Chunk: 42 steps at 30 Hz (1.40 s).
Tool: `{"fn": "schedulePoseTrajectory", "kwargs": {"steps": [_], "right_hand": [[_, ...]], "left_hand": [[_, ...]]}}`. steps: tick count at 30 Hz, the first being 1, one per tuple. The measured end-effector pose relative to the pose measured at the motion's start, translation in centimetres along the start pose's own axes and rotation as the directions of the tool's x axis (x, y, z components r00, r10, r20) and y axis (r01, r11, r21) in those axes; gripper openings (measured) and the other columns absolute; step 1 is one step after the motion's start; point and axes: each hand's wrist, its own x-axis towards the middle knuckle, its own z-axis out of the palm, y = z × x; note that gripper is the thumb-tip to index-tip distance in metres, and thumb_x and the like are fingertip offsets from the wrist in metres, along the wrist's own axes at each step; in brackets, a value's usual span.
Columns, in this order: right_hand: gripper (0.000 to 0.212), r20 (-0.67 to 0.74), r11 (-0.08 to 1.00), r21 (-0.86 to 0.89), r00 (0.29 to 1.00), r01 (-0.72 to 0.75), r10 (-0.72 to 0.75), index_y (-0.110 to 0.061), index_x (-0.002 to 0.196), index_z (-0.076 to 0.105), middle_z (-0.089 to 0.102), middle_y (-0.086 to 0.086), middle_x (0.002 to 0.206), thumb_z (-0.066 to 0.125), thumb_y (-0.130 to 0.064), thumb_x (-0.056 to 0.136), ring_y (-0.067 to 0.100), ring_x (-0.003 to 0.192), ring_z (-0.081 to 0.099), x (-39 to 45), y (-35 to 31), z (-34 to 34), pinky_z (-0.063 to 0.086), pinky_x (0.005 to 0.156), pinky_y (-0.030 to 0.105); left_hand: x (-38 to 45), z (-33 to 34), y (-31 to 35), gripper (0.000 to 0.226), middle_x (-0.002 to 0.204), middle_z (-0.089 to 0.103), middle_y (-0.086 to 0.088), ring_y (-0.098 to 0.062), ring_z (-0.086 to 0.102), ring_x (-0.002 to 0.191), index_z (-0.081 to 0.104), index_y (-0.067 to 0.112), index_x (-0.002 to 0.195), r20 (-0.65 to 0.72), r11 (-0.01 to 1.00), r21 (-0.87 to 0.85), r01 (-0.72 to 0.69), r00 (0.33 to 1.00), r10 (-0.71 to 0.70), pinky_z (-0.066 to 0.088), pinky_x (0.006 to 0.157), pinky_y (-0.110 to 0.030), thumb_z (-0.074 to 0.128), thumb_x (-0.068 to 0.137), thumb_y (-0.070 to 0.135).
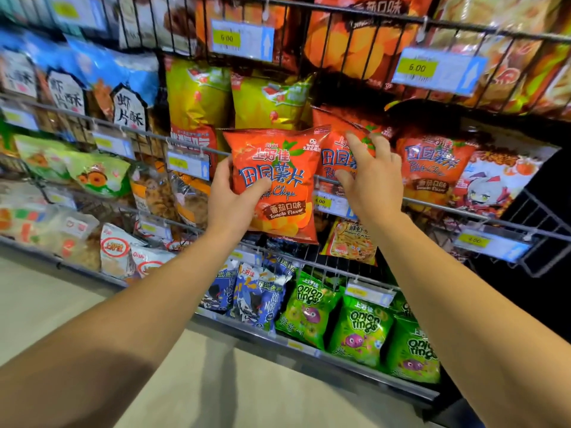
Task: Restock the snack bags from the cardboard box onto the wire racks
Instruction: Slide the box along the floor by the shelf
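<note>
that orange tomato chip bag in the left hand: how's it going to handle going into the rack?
The tomato chip bag looks puffed, so probably light for its size. Its glossy film may slip in the left hand. It would likely crumple against the wire rack.

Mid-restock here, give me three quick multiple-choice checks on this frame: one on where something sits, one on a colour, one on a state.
1. Where do the onion rings bags sit relative to the tomato chips bag held in the left hand?
A. On a higher rack
B. On a lower rack, to the right
C. On the floor

2. What is the main colour of the held tomato chips bag?
A. Orange-red
B. Blue
C. White

3. What is the right hand doing?
A. Hanging idle at the side
B. Gripping a price tag
C. Resting with spread fingers on a second tomato chips bag in the rack

Answers: 1 B, the green bags fill the bottom rack below and right of the hands. 2 A, its front is orange-red with blue lettering. 3 C, the fingers lie across that bag's front.
</note>
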Motion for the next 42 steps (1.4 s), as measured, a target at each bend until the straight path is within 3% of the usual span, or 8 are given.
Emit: {"fn": "schedulePoseTrajectory", "kwargs": {"steps": [7,10,16,20,27,30,34,42], "right_hand": [[0.060,0.029,0.968,0.250,0.999,0.014,-0.022,-0.024,0.157,0.033,0.028,0.007,0.163,0.049,-0.043,0.103,0.031,0.152,0.017,-0.4,0.3,-2.8,0.015,0.123,0.044],[0.054,-0.102,0.923,0.383,0.995,0.021,0.020,-0.020,0.148,0.048,0.045,0.004,0.152,0.051,-0.043,0.100,0.023,0.143,0.036,-1.8,0.3,-4.8,0.028,0.120,0.041],[0.077,0.168,0.709,0.657,0.966,-0.257,0.194,-0.021,0.145,0.037,0.057,-0.005,0.135,0.070,-0.056,0.086,0.012,0.114,0.061,-4.5,1.9,-6.7,0.055,0.094,0.038],[0.050,0.145,0.630,0.728,0.959,-0.270,0.244,-0.020,0.125,0.050,0.066,-0.013,0.107,0.078,-0.035,0.086,-0.007,0.086,0.066,-5.1,4.5,-8.3,0.055,0.073,0.018],[0.075,0.060,0.589,0.762,0.935,-0.269,0.350,-0.020,0.126,0.047,0.069,-0.008,0.114,0.085,-0.049,0.068,0.009,0.100,0.069,-5.7,7.6,-11.3,0.058,0.090,0.043],[0.064,-0.048,0.593,0.772,0.910,-0.227,0.411,-0.018,0.125,0.049,0.069,-0.009,0.110,0.087,-0.030,0.075,0.007,0.097,0.069,-5.6,8.6,-12.3,0.058,0.090,0.043],[0.062,-0.205,0.618,0.771,0.858,-0.154,0.470,-0.015,0.124,0.049,0.066,-0.011,0.105,0.086,-0.022,0.075,-0.002,0.090,0.068,-5.7,10.3,-13.8,0.059,0.080,0.030],[0.059,-0.311,0.654,0.749,0.813,-0.109,0.491,-0.012,0.123,0.043,0.061,-0.013,0.106,0.082,-0.014,0.078,-0.014,0.087,0.062,-5.8,12.9,-13.0,0.049,0.077,0.010]], "left_hand": [[-1.5,1.1,1.4,0.065,0.114,0.066,0.016,0.002,0.065,0.101,0.046,0.024,0.141,0.049,0.996,0.082,-0.043,0.998,0.039,0.056,0.094,-0.038,0.078,0.084,0.029],[-2.5,2.7,1.7,0.068,0.115,0.066,0.016,-0.003,0.065,0.105,0.047,0.027,0.139,0.072,0.994,0.089,-0.060,0.996,0.054,0.055,0.096,-0.042,0.078,0.079,0.038],[-4.5,7.9,3.6,0.071,0.107,0.062,0.023,0.009,0.061,0.099,0.043,0.026,0.141,0.102,0.989,0.087,-0.120,0.989,0.111,0.055,0.092,-0.028,0.080,0.082,0.038],[-5.4,10.8,5.2,0.081,0.116,0.059,0.023,0.012,0.058,0.099,0.038,0.026,0.149,0.220,0.967,0.133,-0.216,0.958,0.184,0.046,0.086,-0.012,0.081,0.082,0.036],[-6.1,14.5,7.0,0.092,0.118,0.049,0.030,0.026,0.051,0.091,0.028,0.024,0.157,0.395,0.919,0.180,-0.351,0.882,0.259,0.039,0.081,0.003,0.081,0.082,0.027],[-6.1,15.8,7.4,0.096,0.132,0.054,0.018,0.003,0.059,0.109,0.024,0.028,0.158,0.475,0.878,0.192,-0.439,0.825,0.308,0.045,0.093,-0.013,0.081,0.080,0.031],[-5.4,15.7,6.6,0.088,0.154,0.039,0.001,-0.019,0.036,0.141,0.025,0.027,0.157,0.499,0.748,0.361,-0.558,0.793,0.351,0.030,0.112,-0.032,0.064,0.081,0.046],[-4.5,14.0,2.3,0.068,0.144,0.036,-0.005,-0.029,0.028,0.137,0.041,0.022,0.147,0.552,0.284,0.741,-0.609,0.793,0.258,0.020,0.117,-0.048,0.059,0.089,0.050]]}}
